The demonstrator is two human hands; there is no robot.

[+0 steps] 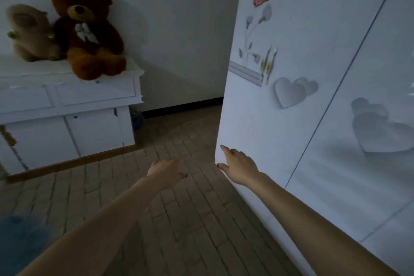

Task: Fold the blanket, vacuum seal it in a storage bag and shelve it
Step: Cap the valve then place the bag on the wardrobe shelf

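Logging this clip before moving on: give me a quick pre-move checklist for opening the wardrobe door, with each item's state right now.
1. Right hand at the wardrobe door edge: ok, fingers straight, lying at the door's lower left edge.
2. Grip on the door edge: not ok, no fingers curled round it.
3. Left hand free: ok, open over the brick floor, holding nothing.
4. Swing path clear: ok as far as visible; the floor between door and white cabinet shows bare.
5. Sealed storage bag ready: cannot tell, not identifiable in view.
6. Shelf space inside: cannot tell, the interior is hidden.
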